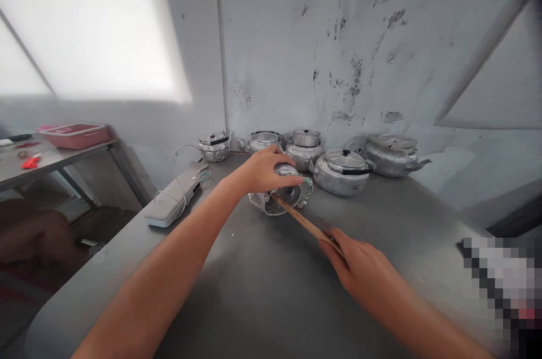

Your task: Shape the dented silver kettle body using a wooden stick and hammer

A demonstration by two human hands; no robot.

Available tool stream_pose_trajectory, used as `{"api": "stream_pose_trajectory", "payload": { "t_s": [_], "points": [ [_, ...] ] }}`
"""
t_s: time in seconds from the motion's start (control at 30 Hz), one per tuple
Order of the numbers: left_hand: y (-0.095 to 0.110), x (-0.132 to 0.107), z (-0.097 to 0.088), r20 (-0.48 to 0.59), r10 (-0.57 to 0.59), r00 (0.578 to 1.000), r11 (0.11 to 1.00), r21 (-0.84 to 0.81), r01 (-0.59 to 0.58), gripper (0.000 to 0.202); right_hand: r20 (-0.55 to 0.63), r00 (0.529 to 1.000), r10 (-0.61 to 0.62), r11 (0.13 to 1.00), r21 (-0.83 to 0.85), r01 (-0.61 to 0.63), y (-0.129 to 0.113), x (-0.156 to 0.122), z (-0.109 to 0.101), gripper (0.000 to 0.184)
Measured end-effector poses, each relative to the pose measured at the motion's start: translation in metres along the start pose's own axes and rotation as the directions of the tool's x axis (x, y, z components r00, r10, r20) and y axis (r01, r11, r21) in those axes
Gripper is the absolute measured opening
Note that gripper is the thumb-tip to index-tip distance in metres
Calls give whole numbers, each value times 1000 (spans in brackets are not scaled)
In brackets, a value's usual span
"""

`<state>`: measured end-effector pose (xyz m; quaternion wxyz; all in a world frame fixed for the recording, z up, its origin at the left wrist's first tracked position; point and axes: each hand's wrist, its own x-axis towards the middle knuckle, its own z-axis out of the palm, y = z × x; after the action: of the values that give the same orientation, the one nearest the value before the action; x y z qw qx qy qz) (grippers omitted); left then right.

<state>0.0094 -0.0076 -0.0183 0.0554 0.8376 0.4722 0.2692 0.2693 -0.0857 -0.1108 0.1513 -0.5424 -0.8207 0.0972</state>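
A small silvery metal kettle (258, 201) lies tipped on the table with its round opening facing me. My left hand (273, 170) is closed over its upper side, thumb along the rim. A handle wrapped in green-and-white cord (306, 191) sticks out at the kettle's right. My right hand (349, 254) is wrapped round the near end of a wooden stick (302, 220). The stick's far end reaches into the kettle's opening, and its tip is hidden inside.
Several metal kettles, including a lidded one (342, 173) and a large dented one (389, 156), line the wall. On the grey table (254, 291), left, lies a pale power bank-like box (169, 201) with a cable. A pink basket (76, 136) stands on another table, a person's limb below.
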Motion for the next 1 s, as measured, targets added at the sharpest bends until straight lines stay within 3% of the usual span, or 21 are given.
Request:
{"api": "stream_pose_trajectory", "payload": {
  "t_s": [0.1, 0.17, 0.2, 0.3, 0.43, 0.53, 0.63, 0.73, 0.8, 0.9, 1.0],
  "points": [
    [1, 2, 3, -1, -12, 1000, 1000, 11, 12, 60, 173, 985, 20, 968, 244, -63, -14, -1, -9, 27],
    [2, 2, 5, -4, 4, 1000, 1000, 15, -4, 62, 367, 927, 81, 895, 382, -230, -28, 1, -18, 27],
    [2, 2, 6, -5, 18, 1000, 1000, 20, -18, 61, 479, 873, 88, 847, 426, -319, -34, 3, -21, 25],
    [3, 1, 8, -19, 32, 999, 999, 42, -31, 57, 577, 806, 135, 722, 500, -478, -52, 9, -26, 17],
    [1, 1, 9, -33, -16, 999, 1000, 15, 16, 58, 583, 782, 220, 564, 579, -589, -66, 10, -20, 24],
    [-2, 2, 9, -19, -18, 1000, 999, -29, 18, 60, 548, 792, 270, 498, 624, -602, -66, 7, -15, 31],
    [-4, 3, 10, -30, -41, 999, 998, -41, 39, 61, 500, 826, 259, 472, 681, -560, -60, 4, -11, 36],
    [-3, 4, 12, -44, -66, 997, 997, -49, 64, 61, 524, 816, 242, 446, 687, -574, -54, 4, -8, 39],
    [-4, 5, 14, -55, -78, 995, 995, -67, 74, 60, 528, 815, 240, 454, 681, -575, -53, 5, -7, 40],
    [-5, 6, 16, -82, -76, 994, 994, -79, 70, 58, 479, 852, 212, 473, 712, -519, -56, 6, -7, 38],
    [-7, 7, 17, -95, -64, 993, 995, -86, 55, 58, 509, 820, 261, 476, 671, -568, -60, 7, -10, 36]
  ]
}}
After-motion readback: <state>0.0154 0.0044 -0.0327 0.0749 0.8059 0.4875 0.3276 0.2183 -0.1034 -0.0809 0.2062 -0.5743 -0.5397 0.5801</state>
